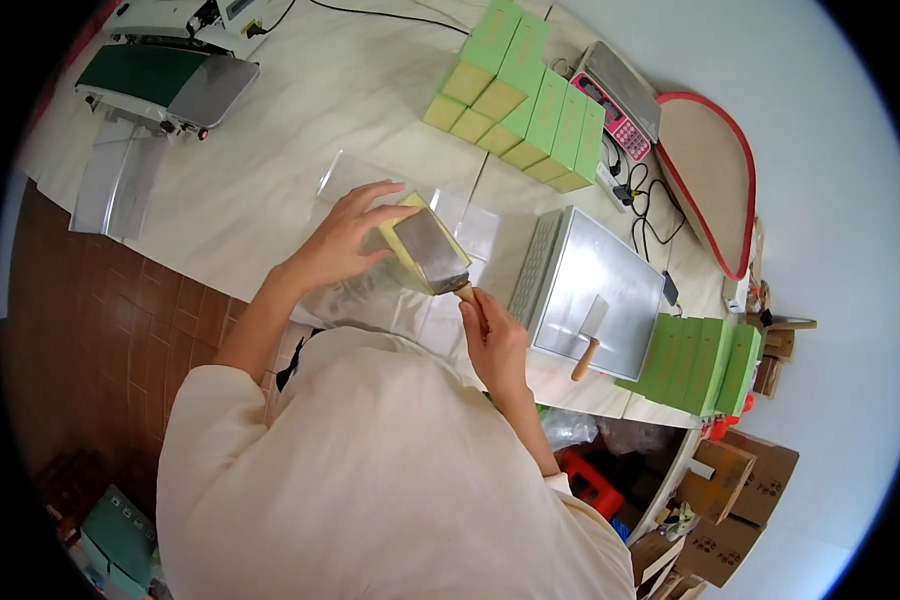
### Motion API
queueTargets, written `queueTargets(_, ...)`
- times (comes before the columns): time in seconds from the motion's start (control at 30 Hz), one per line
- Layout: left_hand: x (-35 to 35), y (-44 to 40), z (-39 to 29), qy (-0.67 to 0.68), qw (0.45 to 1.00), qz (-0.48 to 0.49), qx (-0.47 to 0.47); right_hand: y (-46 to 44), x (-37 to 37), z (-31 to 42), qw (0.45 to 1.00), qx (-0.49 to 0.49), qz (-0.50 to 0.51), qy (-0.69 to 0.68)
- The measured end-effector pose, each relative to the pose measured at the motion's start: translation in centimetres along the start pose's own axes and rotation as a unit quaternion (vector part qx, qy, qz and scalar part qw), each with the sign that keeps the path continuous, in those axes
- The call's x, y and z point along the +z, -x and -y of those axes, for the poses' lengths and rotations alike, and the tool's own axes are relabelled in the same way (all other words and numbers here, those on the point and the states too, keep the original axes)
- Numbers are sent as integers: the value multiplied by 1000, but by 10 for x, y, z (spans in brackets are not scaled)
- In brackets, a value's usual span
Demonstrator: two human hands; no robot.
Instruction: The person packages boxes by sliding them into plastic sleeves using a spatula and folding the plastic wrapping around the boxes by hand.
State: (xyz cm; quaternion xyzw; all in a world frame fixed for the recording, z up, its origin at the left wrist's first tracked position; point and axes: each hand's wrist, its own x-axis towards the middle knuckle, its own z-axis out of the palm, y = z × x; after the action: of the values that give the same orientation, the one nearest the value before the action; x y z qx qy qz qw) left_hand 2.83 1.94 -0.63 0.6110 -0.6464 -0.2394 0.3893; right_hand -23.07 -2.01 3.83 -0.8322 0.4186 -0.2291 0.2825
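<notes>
Your left hand (338,240) held the small yellowish box (404,264) by its sides, left of the metal tray (598,290), your landmark. Your right hand (497,345) gripped the wooden handle of a scraper (431,248), its blade over the box's top. That box looked partway through handling. Green boxes (560,125) stood together beyond the tray, others (698,365) at its right; whether those were finished, you couldn't tell.
</notes>
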Motion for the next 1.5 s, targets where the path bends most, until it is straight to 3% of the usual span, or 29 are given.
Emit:
queueTargets(0.2, 0, -11, -4, 9, 999, 24, 34, -3, -1, -3, 999, -27, 22, -21)
queueTargets(0.3, 7, -19, 1, 3, 995, 63, 79, -6, -6, -2, 998, 16, 60, -13)
queueTargets(0.37, 9, -27, 1, 126, 989, 79, 6, -8, -8, -2, 996, 34, 80, -16)
queueTargets(0.47, 10, -36, 5, 164, 983, 65, -47, -8, -9, -5, 997, 26, 75, -17)
queueTargets(0.6, 3, -33, -3, 86, 993, 72, -30, -8, -9, -6, 997, 23, 73, -15)
queueTargets(0.67, 0, -31, -8, 33, 997, 58, 47, -8, -9, -6, 997, 25, 70, -18)
queueTargets(0.77, -1, -31, -9, 18, 996, 67, 60, -9, -10, -4, 997, 30, 75, -14)
queueTargets(1.27, -29, -31, -23, 4, 996, 88, -5, -9, -11, -5, 997, 21, 69, -12)
queueTargets(1.5, -25, -36, -15, 21, 996, 78, 29, -8, -10, -5, 998, 18, 60, -20)
